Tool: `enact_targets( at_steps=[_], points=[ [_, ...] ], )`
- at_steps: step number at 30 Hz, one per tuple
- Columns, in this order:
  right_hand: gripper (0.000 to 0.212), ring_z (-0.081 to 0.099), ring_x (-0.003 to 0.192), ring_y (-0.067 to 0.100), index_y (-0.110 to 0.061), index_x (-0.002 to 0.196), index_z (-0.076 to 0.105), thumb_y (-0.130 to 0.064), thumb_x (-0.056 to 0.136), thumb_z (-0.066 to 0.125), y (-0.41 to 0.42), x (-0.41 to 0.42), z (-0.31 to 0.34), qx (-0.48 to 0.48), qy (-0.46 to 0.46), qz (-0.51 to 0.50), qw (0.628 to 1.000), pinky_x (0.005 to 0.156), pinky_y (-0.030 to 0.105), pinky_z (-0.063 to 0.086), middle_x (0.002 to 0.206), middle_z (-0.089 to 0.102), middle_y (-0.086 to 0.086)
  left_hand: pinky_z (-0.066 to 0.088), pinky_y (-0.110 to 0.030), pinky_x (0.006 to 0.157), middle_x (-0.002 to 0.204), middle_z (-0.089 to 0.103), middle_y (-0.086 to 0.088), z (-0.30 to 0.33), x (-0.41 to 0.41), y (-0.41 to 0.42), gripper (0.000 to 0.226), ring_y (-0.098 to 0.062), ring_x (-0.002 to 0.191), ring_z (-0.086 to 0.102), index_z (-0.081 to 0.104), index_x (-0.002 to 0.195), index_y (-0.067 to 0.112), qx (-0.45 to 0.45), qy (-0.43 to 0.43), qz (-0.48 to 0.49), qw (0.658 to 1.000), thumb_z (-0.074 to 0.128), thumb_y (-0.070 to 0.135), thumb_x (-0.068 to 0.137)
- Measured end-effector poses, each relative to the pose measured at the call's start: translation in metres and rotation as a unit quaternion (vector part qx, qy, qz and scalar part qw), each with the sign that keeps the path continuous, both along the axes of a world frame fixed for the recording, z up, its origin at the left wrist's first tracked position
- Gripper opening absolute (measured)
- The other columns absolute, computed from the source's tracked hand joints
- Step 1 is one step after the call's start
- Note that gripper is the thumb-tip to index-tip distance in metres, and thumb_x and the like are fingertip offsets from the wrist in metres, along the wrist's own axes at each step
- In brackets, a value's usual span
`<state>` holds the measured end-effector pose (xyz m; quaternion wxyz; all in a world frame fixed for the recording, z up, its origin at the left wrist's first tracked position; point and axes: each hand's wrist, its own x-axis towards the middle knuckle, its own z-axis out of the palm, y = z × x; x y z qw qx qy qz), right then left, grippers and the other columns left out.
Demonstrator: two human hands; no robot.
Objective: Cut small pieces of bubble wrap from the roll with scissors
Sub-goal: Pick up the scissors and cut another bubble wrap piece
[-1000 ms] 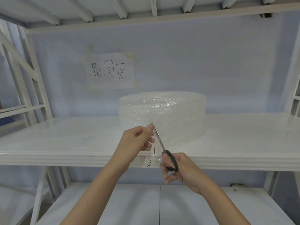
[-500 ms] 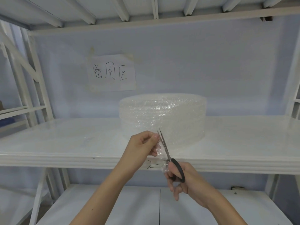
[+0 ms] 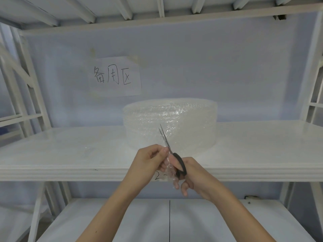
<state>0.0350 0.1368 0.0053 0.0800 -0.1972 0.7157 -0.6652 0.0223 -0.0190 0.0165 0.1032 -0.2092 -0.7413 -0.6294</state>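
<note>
Pinching the clear bubble-wrap strip (image 3: 169,169) taut in my left hand (image 3: 150,161), right hand (image 3: 189,173) gripping black-handled scissors (image 3: 172,154), blades slightly parted; I'd close smoothly.

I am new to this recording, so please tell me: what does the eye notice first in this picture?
First, the two hands at centre: the right hand grips black-handled scissors, blades pointing up, while the left hand pinches a strip of bubble wrap. Behind them the big bubble wrap roll stands on the white shelf, under a handwritten paper sign on the wall.
</note>
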Motion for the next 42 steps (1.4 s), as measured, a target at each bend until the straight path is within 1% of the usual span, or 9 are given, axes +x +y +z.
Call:
enact_targets(
  at_steps=[10, 17, 20, 24, 28, 32, 35, 39, 42],
  points=[
    [0.053, 0.056, 0.053, 0.021, -0.016, 0.057, 0.055, -0.065, 0.074, 0.067, -0.002, -0.005, 0.008, 0.038, 0.014, -0.029, 0.999, 0.039, 0.025, 0.042, 0.061, 0.054, 0.001, 0.049, -0.026, 0.060, 0.063, 0.060, -0.003, -0.005, -0.004, -0.003, 0.030, -0.013, 0.058, 0.055, 0.071, 0.070, 0.012, -0.006, -0.015, 0.010, 1.000, 0.058, 0.018, 0.097],
    [0.045, 0.053, 0.054, 0.017, -0.010, 0.069, 0.062, -0.053, 0.082, 0.062, 0.001, -0.008, 0.015, 0.037, 0.041, -0.027, 0.998, 0.043, 0.026, 0.041, 0.066, 0.058, 0.006, 0.048, -0.022, 0.057, 0.065, 0.063, -0.005, -0.008, 0.000, -0.002, 0.023, -0.011, 0.056, 0.055, 0.071, 0.085, -0.001, -0.023, -0.007, -0.001, 1.000, 0.057, 0.011, 0.097],
    [0.038, 0.052, 0.053, 0.017, -0.011, 0.068, 0.067, -0.042, 0.089, 0.064, 0.001, -0.009, 0.017, 0.031, 0.058, -0.042, 0.997, 0.044, 0.026, 0.042, 0.060, 0.062, 0.001, 0.047, -0.022, 0.055, 0.061, 0.061, -0.001, -0.010, 0.004, -0.001, 0.025, -0.011, 0.053, 0.053, 0.068, 0.078, 0.001, -0.028, -0.013, -0.014, 0.999, 0.058, 0.015, 0.097],
    [0.039, 0.051, 0.049, 0.018, -0.013, 0.055, 0.058, -0.031, 0.090, 0.064, -0.002, -0.008, 0.023, -0.018, 0.082, -0.093, 0.992, 0.044, 0.028, 0.043, 0.059, 0.055, 0.001, 0.049, -0.024, 0.056, 0.058, 0.062, 0.000, -0.014, 0.009, -0.002, 0.025, -0.013, 0.054, 0.055, 0.070, 0.076, 0.006, 0.016, -0.008, 0.006, 1.000, 0.059, 0.014, 0.096],
    [0.031, 0.058, 0.055, 0.018, -0.010, 0.070, 0.073, -0.041, 0.071, 0.070, 0.004, 0.001, 0.027, -0.097, 0.132, -0.129, 0.978, 0.042, 0.027, 0.047, 0.073, 0.070, -0.001, 0.051, -0.023, 0.056, 0.063, 0.070, -0.002, -0.011, 0.007, -0.008, 0.024, -0.012, 0.052, 0.056, 0.077, 0.081, 0.012, 0.085, 0.001, 0.056, 0.995, 0.058, 0.011, 0.096],
    [0.016, 0.067, 0.065, 0.017, -0.010, 0.097, 0.075, -0.020, 0.086, 0.068, 0.022, -0.002, 0.030, -0.082, 0.140, -0.197, 0.967, 0.044, 0.025, 0.053, 0.101, 0.074, 0.003, 0.050, -0.021, 0.054, 0.065, 0.071, 0.000, -0.007, 0.004, -0.009, 0.018, -0.011, 0.052, 0.053, 0.080, 0.085, 0.017, 0.117, -0.004, 0.067, 0.991, 0.064, 0.013, 0.093],
    [0.009, 0.071, 0.062, 0.020, -0.010, 0.084, 0.075, -0.017, 0.087, 0.069, 0.045, -0.011, 0.029, -0.084, 0.127, -0.292, 0.944, 0.046, 0.024, 0.055, 0.091, 0.073, 0.012, 0.051, -0.021, 0.055, 0.064, 0.071, 0.001, -0.006, 0.002, -0.007, 0.013, -0.012, 0.051, 0.053, 0.078, 0.090, 0.017, 0.137, -0.001, 0.084, 0.987, 0.066, 0.013, 0.091],
    [0.033, 0.071, 0.051, 0.022, -0.005, 0.070, 0.074, -0.035, 0.082, 0.074, 0.078, -0.020, 0.030, 0.004, 0.131, -0.399, 0.908, 0.046, 0.026, 0.056, 0.073, 0.073, 0.017, 0.051, -0.021, 0.055, 0.064, 0.072, 0.000, -0.002, 0.001, -0.006, 0.008, -0.010, 0.050, 0.053, 0.076, 0.088, 0.014, 0.177, 0.017, 0.119, 0.977, 0.068, 0.015, 0.089],
    [0.051, 0.065, 0.047, 0.027, 0.001, 0.062, 0.066, -0.045, 0.084, 0.067, 0.099, -0.029, 0.031, 0.214, 0.093, -0.454, 0.860, 0.043, 0.027, 0.049, 0.063, 0.069, 0.014, 0.050, -0.021, 0.056, 0.065, 0.072, 0.001, -0.001, 0.001, -0.002, 0.010, -0.010, 0.049, 0.052, 0.076, 0.084, 0.012, 0.171, 0.020, 0.120, 0.978, 0.068, 0.016, 0.089]
  ],
)
